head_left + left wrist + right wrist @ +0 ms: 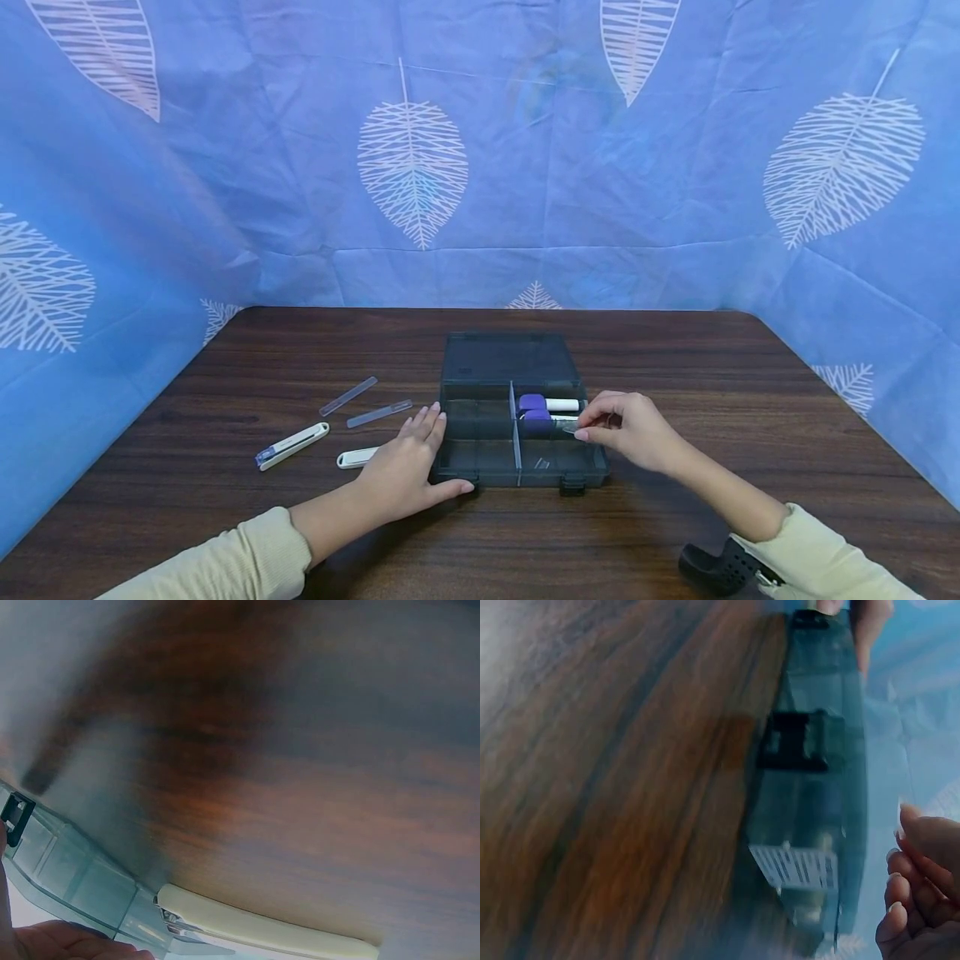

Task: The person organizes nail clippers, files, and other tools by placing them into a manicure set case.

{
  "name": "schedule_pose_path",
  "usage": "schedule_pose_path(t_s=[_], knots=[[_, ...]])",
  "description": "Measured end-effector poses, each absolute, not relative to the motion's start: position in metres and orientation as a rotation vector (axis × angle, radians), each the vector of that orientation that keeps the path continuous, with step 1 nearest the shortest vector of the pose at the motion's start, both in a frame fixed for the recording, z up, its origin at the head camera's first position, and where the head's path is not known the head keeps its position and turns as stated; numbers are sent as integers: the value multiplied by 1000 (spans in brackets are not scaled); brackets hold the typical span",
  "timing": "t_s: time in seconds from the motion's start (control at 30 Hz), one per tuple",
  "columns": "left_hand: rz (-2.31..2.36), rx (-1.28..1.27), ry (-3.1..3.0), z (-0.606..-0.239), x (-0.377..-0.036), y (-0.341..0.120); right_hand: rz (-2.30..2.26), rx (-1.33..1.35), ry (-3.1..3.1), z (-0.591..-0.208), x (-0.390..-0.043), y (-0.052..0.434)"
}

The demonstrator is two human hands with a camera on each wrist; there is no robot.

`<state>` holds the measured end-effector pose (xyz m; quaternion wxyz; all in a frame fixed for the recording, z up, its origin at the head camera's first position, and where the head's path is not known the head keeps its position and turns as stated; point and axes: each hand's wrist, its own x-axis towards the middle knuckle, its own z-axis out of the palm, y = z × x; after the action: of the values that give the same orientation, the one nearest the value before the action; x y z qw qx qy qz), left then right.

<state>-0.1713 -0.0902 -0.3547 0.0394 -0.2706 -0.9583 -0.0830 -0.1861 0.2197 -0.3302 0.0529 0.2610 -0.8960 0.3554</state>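
Note:
A dark see-through divided box [480, 460] lies with its lid folded back. My left hand [401, 467] rests against its left side, fingers spread, thumb at the front edge. Over the right compartments, my right hand [630, 425] pinches a small, thin, clear-looking piece [570, 429] between thumb and fingertips; its exact kind is too small to tell. In the right wrist view the same hand [926, 889] has its fingers curled beside the box [795, 810]. Two purple-and-white items [532, 402] lie in the back right compartment, and tiny clear bits [542, 463] in the front right one.
Left of the box lie two clear strips [378, 414] and a white-handled tool [292, 446] with a bluish end. Another white handle [356, 458] is partly behind my left hand; the left wrist view shows metal on this cream handle [262, 922]. Leaf-patterned blue cloth [525, 167] surrounds the wooden table [645, 533].

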Motion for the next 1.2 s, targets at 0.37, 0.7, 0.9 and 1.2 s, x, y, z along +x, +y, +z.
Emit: schedule_pose_path(t_s=[0.37,0.7,0.9,1.2], knots=[[-255,-836,-2928,-355,-171,-90,805,992,-2772,-339,-193,201],[-258,-847,-2915,-357,-171,-91,392,1063,-2757,-340,-192,197],[-248,-853,-2903,-357,-172,-91,397,1094,-2751,-339,-192,199],[-257,-848,-2897,-357,-171,-91,578,889,-2652,-339,-183,205]])
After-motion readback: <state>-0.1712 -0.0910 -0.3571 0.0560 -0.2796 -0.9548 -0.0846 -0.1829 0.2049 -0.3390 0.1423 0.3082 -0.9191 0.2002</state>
